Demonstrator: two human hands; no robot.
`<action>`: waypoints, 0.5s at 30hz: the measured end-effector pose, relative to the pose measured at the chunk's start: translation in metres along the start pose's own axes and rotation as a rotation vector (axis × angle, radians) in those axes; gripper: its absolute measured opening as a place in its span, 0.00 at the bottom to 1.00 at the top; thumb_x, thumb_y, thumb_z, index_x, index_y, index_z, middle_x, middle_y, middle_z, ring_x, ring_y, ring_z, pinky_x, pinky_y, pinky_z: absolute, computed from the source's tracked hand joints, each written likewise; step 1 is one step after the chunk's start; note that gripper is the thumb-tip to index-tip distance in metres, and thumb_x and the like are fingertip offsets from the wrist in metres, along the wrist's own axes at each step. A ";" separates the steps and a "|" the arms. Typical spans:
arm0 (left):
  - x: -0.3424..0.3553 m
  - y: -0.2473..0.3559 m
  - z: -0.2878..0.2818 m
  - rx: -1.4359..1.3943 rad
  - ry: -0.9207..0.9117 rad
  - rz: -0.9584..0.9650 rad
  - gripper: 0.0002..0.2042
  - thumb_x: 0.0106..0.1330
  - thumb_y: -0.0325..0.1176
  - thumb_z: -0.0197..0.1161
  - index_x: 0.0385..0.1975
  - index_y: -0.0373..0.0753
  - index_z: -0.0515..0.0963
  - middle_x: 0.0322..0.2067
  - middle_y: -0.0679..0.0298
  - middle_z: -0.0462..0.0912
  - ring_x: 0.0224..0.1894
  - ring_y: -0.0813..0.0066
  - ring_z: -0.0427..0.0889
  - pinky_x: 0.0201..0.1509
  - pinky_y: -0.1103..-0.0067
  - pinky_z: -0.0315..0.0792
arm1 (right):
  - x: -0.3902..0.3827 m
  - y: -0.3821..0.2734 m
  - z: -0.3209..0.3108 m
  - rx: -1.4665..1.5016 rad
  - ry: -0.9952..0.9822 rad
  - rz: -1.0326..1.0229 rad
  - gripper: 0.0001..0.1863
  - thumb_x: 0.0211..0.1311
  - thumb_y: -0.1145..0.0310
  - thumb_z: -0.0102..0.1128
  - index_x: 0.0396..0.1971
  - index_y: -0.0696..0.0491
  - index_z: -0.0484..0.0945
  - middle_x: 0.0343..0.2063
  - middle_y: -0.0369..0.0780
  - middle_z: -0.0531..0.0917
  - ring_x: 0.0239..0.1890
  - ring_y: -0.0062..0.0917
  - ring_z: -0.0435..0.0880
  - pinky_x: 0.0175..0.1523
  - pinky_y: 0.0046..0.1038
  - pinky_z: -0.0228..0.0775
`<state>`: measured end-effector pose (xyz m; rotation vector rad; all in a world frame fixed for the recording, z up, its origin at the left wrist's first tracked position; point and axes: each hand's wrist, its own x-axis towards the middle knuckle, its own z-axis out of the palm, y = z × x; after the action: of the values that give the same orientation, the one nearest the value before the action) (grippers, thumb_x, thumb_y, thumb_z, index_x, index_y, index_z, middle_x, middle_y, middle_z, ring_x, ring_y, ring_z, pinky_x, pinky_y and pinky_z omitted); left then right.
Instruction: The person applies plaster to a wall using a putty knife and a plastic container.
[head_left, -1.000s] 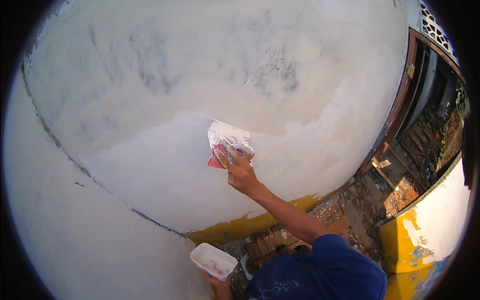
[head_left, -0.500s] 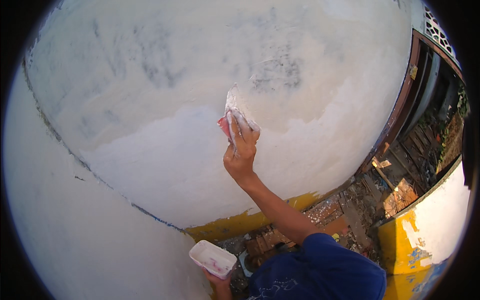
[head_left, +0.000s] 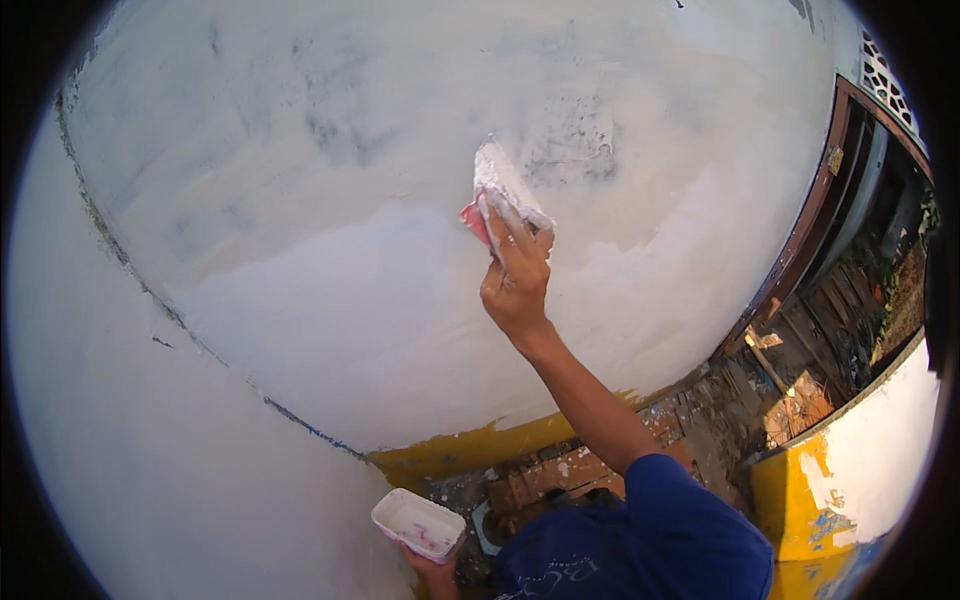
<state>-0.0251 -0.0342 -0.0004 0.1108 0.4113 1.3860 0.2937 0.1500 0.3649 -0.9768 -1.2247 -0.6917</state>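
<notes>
My right hand (head_left: 518, 275) is raised in front of the white wall (head_left: 340, 320), its fingers closed round a red putty spreader (head_left: 472, 216). Thick white putty (head_left: 503, 172) coats the spreader's face, and white smears cover my fingers. The spreader's edge is at the wall, just left of a dark, rough patch (head_left: 575, 150); whether it presses on the surface I cannot tell. Low down on the left, my left hand (head_left: 432, 574) grips a white rectangular tub (head_left: 412, 540) from below. Inside the tub are white residue and a pinkish streak.
A second white wall (head_left: 200, 460) meets the first at a cracked corner on the left. Yellow paint (head_left: 470, 447) runs along the wall's foot. Bricks and debris (head_left: 545, 480) litter the ground. At right are a brown door frame (head_left: 800, 230) and a low yellow-and-white wall (head_left: 800, 490).
My right hand and the putty-coated spreader have moved up and to the right over the wall. The tub in my left hand has shifted slightly left and down in view.
</notes>
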 end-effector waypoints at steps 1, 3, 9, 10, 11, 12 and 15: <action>0.002 0.000 0.001 0.010 -0.008 -0.004 0.36 0.64 0.64 0.47 0.66 0.46 0.60 0.58 0.55 0.72 0.56 0.47 0.75 0.55 0.46 0.72 | -0.016 -0.018 0.006 0.059 -0.132 -0.074 0.38 0.41 0.92 0.49 0.58 0.52 0.75 0.56 0.38 0.78 0.50 0.42 0.72 0.62 0.39 0.60; 0.005 0.003 0.013 0.034 -0.016 -0.013 0.36 0.65 0.63 0.47 0.67 0.46 0.60 0.59 0.55 0.71 0.56 0.47 0.75 0.55 0.47 0.72 | -0.040 -0.035 0.008 0.233 -0.258 -0.017 0.39 0.41 0.92 0.49 0.59 0.51 0.75 0.54 0.39 0.79 0.50 0.42 0.74 0.60 0.38 0.63; 0.010 0.002 0.018 0.067 -0.017 0.016 0.36 0.65 0.63 0.45 0.67 0.46 0.59 0.59 0.56 0.71 0.57 0.48 0.74 0.56 0.47 0.71 | 0.005 0.041 -0.045 -0.165 0.195 -0.043 0.35 0.44 0.92 0.44 0.58 0.62 0.73 0.57 0.45 0.76 0.54 0.35 0.69 0.50 0.29 0.71; 0.010 -0.001 0.013 0.054 -0.015 0.009 0.36 0.65 0.63 0.45 0.67 0.46 0.59 0.59 0.56 0.71 0.58 0.48 0.74 0.56 0.47 0.71 | 0.007 0.062 -0.047 -0.163 0.215 0.019 0.36 0.44 0.91 0.46 0.60 0.60 0.72 0.58 0.47 0.74 0.58 0.37 0.67 0.58 0.33 0.63; 0.010 -0.005 0.009 0.040 -0.011 0.002 0.36 0.65 0.64 0.45 0.67 0.47 0.59 0.59 0.56 0.71 0.58 0.48 0.74 0.57 0.47 0.71 | 0.002 0.075 -0.042 -0.174 0.216 0.015 0.36 0.44 0.91 0.46 0.60 0.60 0.72 0.58 0.47 0.74 0.58 0.37 0.67 0.58 0.33 0.63; 0.008 -0.007 0.007 0.043 -0.011 -0.012 0.36 0.65 0.64 0.45 0.67 0.47 0.59 0.59 0.56 0.71 0.58 0.48 0.74 0.57 0.47 0.71 | -0.007 0.086 -0.034 -0.222 0.065 -0.016 0.38 0.44 0.90 0.49 0.62 0.56 0.71 0.60 0.46 0.72 0.61 0.37 0.67 0.60 0.36 0.58; 0.010 -0.010 0.010 0.020 0.013 -0.018 0.37 0.64 0.64 0.46 0.68 0.47 0.58 0.60 0.56 0.70 0.59 0.48 0.73 0.57 0.46 0.70 | -0.040 0.064 -0.016 -0.138 -0.213 -0.119 0.41 0.43 0.88 0.53 0.64 0.49 0.70 0.64 0.44 0.66 0.65 0.39 0.65 0.66 0.42 0.49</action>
<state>-0.0116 -0.0248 0.0033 0.1139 0.4364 1.3661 0.3474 0.1617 0.3107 -1.1206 -1.4451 -0.7886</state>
